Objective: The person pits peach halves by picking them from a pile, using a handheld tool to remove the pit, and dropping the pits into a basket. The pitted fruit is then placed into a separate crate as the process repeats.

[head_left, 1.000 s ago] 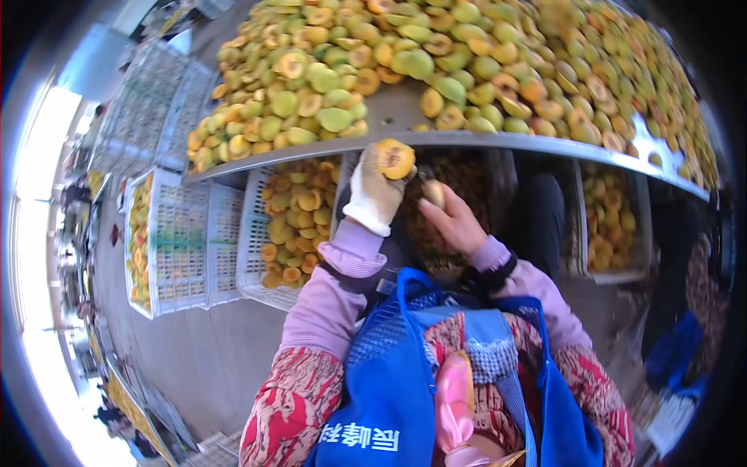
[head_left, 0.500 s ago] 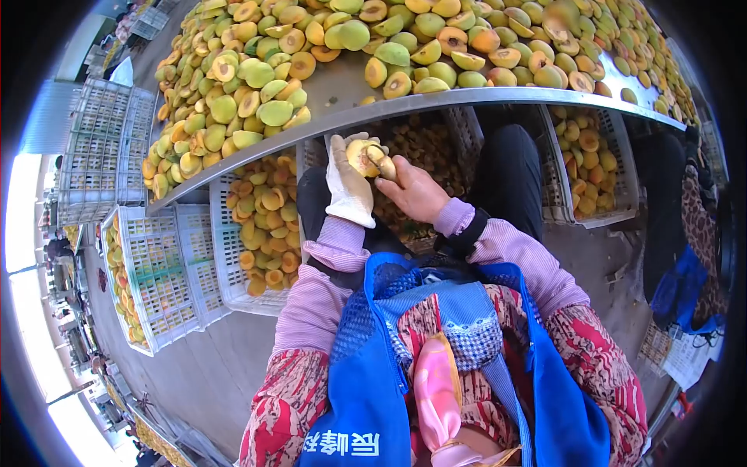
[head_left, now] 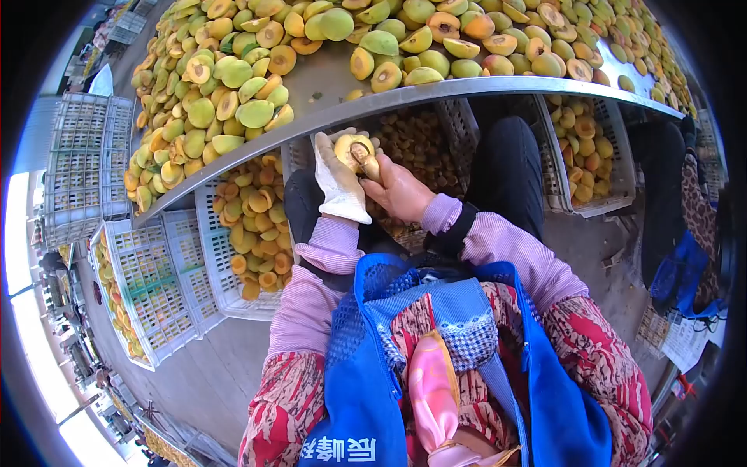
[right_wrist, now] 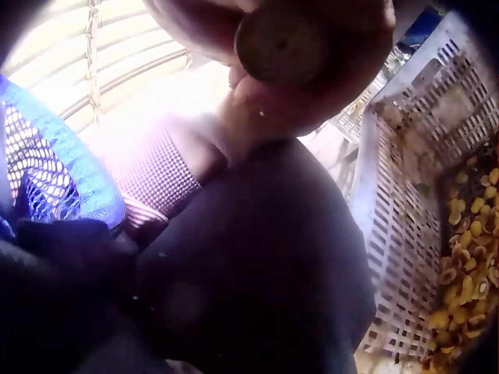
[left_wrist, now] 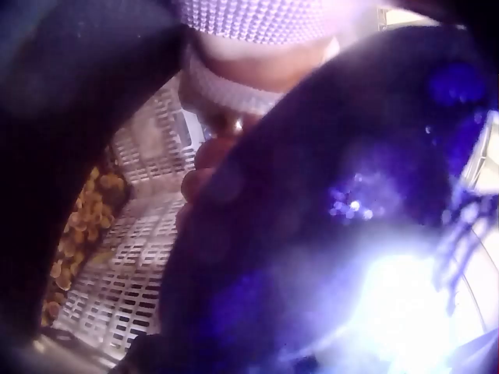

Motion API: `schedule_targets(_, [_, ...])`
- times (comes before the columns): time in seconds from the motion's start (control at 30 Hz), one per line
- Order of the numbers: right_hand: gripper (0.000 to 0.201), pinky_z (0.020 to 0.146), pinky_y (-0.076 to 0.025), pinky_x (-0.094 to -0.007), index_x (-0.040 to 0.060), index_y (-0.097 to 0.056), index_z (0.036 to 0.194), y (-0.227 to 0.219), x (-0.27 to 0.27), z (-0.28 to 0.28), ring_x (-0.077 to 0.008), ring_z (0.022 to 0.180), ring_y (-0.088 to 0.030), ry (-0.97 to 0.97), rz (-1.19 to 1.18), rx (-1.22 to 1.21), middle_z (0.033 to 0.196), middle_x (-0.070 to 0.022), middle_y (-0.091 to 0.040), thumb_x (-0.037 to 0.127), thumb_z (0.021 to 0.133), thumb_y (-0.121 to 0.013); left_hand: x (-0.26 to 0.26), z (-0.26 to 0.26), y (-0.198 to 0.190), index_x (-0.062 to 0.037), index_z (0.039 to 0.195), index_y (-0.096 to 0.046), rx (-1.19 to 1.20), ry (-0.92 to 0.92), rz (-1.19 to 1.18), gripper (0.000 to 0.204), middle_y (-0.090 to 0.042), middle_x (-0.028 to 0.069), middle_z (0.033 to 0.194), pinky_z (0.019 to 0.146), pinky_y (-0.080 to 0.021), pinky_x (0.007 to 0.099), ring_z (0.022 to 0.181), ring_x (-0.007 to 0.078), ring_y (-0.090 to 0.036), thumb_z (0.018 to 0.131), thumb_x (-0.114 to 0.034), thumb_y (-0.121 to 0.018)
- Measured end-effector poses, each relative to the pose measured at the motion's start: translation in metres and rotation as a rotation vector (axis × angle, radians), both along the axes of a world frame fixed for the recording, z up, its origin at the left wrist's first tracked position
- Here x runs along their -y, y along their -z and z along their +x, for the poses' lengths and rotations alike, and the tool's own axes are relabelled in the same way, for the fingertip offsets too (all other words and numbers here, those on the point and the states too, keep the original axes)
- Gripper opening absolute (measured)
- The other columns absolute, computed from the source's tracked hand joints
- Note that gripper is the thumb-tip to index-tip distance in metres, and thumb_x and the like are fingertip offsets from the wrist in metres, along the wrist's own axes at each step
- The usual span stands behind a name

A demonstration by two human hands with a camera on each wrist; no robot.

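In the head view, my left hand point(head_left: 340, 187), in a pale work glove, holds a halved yellow peach point(head_left: 343, 145) with its cut face up, below the table's front edge. My bare right hand point(head_left: 406, 193) grips a short pitting tool point(head_left: 371, 166) by its handle. The tool's metal end lies against the middle of the cut face, where the pit sits. From the right wrist view, the round butt of the handle point(right_wrist: 281, 45) shows within the curled fingers. The left wrist view is mostly dark and hides the peach.
Halved peaches point(head_left: 222, 78) lie heaped on a metal table point(head_left: 327, 117) in front. Below its edge stand plastic crates of fruit, one on the left point(head_left: 257, 222) and one on the right point(head_left: 583, 148). Pits and scraps fill a crate point(head_left: 416, 148) between the knees.
The right hand has brought the tool from beside the peach onto its cut face. The left hand has tilted the peach, and the head view has shifted, bringing more floor into sight.
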State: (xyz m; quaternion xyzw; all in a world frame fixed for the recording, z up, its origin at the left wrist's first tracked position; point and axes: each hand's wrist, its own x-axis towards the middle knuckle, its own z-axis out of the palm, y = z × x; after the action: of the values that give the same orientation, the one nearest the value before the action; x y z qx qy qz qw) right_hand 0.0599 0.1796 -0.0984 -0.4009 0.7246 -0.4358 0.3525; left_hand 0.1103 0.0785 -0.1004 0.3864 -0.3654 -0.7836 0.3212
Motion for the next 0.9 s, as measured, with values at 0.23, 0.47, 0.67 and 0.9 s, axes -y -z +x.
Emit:
schedule_targets(0.23, [0.036, 0.074, -0.045, -0.0432, -0.0037, -0.04, 0.102, -0.033, 0.001, -0.019, -0.0418, 0.086, -0.056, -0.151, 0.315, 0.395, 0.087, -0.0283, -0.057, 0.021, 0.08, -0.054, 0.002, -0.001, 0.006, -0.0042, 0.091, -0.05, -0.057, 0.006, -0.058, 0.047, -0.06, 0.0155, 0.087, 0.064, -0.053, 0.0423, 0.075, 0.0314, -0.061, 0.091, -0.048, -0.033])
schedule_targets(0.47, [0.034, 0.077, -0.044, -0.0441, -0.0047, -0.042, 0.099, -0.015, 0.003, -0.002, -0.042, 0.089, -0.055, 0.027, 0.122, 0.103, 0.088, -0.0296, -0.056, 0.018, 0.077, -0.053, -0.001, 0.003, 0.003, -0.0049, 0.091, -0.051, -0.162, -0.015, 0.063, 0.047, -0.06, 0.0143, 0.088, 0.067, -0.053, 0.0419, 0.076, 0.0301, -0.061, 0.093, -0.047, -0.031])
schedule_targets(0.67, [0.034, 0.078, -0.045, -0.043, -0.0053, -0.042, 0.099, -0.021, 0.007, -0.001, -0.0418, 0.089, -0.055, 0.04, 0.132, 0.009, 0.088, -0.0297, -0.056, 0.017, 0.077, -0.053, 0.0, 0.0, 0.004, -0.0033, 0.091, -0.049, -0.149, -0.026, -0.082, 0.048, -0.059, 0.0136, 0.088, 0.065, -0.053, 0.0386, 0.074, 0.0271, -0.061, 0.093, -0.047, -0.03])
schedule_targets(0.9, [0.031, 0.073, -0.047, -0.0419, -0.0047, -0.041, 0.098, -0.001, 0.003, -0.005, -0.0412, 0.087, -0.057, -0.089, 0.091, 0.0, 0.085, -0.0281, -0.057, 0.012, 0.075, -0.053, -0.004, 0.007, -0.004, 0.0001, 0.084, -0.052, -0.071, -0.016, -0.191, 0.048, -0.059, 0.0139, 0.082, 0.062, -0.053, 0.034, 0.07, 0.0236, -0.061, 0.094, -0.042, -0.033])
